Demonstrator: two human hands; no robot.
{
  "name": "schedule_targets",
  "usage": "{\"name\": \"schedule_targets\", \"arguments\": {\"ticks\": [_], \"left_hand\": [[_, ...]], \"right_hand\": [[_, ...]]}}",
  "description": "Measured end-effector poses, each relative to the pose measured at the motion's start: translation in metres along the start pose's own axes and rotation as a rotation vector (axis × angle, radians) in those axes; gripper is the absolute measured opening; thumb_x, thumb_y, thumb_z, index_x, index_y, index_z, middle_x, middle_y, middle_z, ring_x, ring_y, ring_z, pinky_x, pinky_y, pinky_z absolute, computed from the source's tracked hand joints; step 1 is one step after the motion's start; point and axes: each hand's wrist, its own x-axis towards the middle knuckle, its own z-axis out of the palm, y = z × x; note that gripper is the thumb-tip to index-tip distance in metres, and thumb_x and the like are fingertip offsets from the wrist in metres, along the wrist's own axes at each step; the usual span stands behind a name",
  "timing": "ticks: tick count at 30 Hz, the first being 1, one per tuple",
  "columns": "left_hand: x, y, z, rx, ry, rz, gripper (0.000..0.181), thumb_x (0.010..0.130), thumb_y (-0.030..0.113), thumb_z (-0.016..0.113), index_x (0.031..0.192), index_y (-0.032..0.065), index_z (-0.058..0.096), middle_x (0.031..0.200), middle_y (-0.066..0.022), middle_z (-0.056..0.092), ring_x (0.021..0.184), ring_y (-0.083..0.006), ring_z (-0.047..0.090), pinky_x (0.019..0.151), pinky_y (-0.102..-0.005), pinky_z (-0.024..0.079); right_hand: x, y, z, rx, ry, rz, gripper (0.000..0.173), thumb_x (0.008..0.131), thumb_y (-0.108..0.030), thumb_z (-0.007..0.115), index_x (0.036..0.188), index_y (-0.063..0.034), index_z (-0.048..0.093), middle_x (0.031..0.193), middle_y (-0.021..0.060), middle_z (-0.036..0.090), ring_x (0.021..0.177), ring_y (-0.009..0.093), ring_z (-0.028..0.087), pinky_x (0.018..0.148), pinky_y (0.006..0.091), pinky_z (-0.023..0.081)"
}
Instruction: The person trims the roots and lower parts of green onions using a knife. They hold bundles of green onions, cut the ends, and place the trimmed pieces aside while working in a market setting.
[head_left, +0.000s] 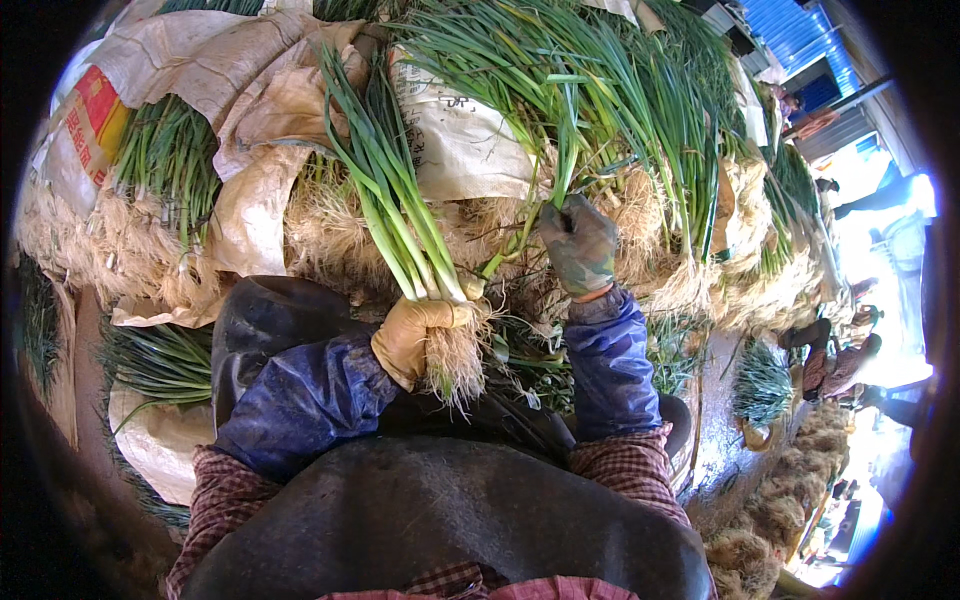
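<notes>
In a tan glove, my left hand grips a small bunch of green allium stalks, scallions or green garlic, just above the roots. The leaves tilt up and to the left, and the pale stringy roots hang below the fingers. My right hand, in a worn camouflage glove, is closed at the right of the bunch. A green leaf rises from its fist; the gripped part is hidden by the fingers. Between the hands a bent, yellowish-green stalk runs close to the right glove.
A heap of allium plants lies before me, roots towards me, partly under woven sacks. Stripped leaves and trimmings lie below my hands. A dark apron covers my lap. At right are a wet floor, root-out bundles and other people.
</notes>
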Motion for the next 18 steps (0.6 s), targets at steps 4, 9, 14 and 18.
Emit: {"name": "schedule_targets", "arguments": {"ticks": [4,9,14,18], "left_hand": [[-0.001,0.0,0.005,-0.007,0.014,0.029,0.033,0.078,0.005,0.069,0.111,0.0041,0.063,0.095,-0.0084,0.067,0.079,-0.0181,0.064,0.07,-0.0299,0.054],[-0.001,0.0,0.01,-0.113,0.015,-0.026,0.033,0.08,0.005,0.067,0.113,0.004,0.062,0.094,-0.0078,0.067,0.08,-0.0174,0.065,0.072,-0.0318,0.055],[0.007,-0.006,0.007,-0.01,0.002,0.121,0.031,0.082,0.0,0.062,0.113,-0.0008,0.06,0.097,-0.0099,0.067,0.084,-0.0201,0.065,0.079,-0.0318,0.056],[0.014,-0.013,-0.001,-0.183,-0.055,-0.061,0.028,0.082,-0.003,0.061,0.11,0.001,0.06,0.094,-0.0089,0.066,0.082,-0.0181,0.065,0.074,-0.0285,0.054]], "right_hand": [[-0.006,0.0,-0.003,0.311,-0.212,0.029,0.013,0.084,-0.016,0.07,0.087,-0.0035,0.068,0.07,0.012,0.067,0.056,0.023,0.064,0.054,0.0343,0.051],[-0.026,-0.005,-0.004,0.611,-0.7,-0.092,0.019,0.086,-0.019,0.068,0.089,-0.0002,0.069,0.071,0.0116,0.068,0.061,0.022,0.065,0.057,0.0344,0.052],[-0.058,-0.014,0.005,0.556,-1.182,-0.419,0.03,0.079,-0.025,0.069,0.099,-0.0024,0.072,0.091,0.0184,0.07,0.084,0.033,0.068,0.076,0.045,0.054],[-0.074,0.004,0.001,0.297,-1.474,-0.452,0.039,0.08,-0.036,0.062,0.101,-0.0053,0.072,0.094,0.0201,0.069,0.09,0.036,0.066,0.078,0.0468,0.052]]}}
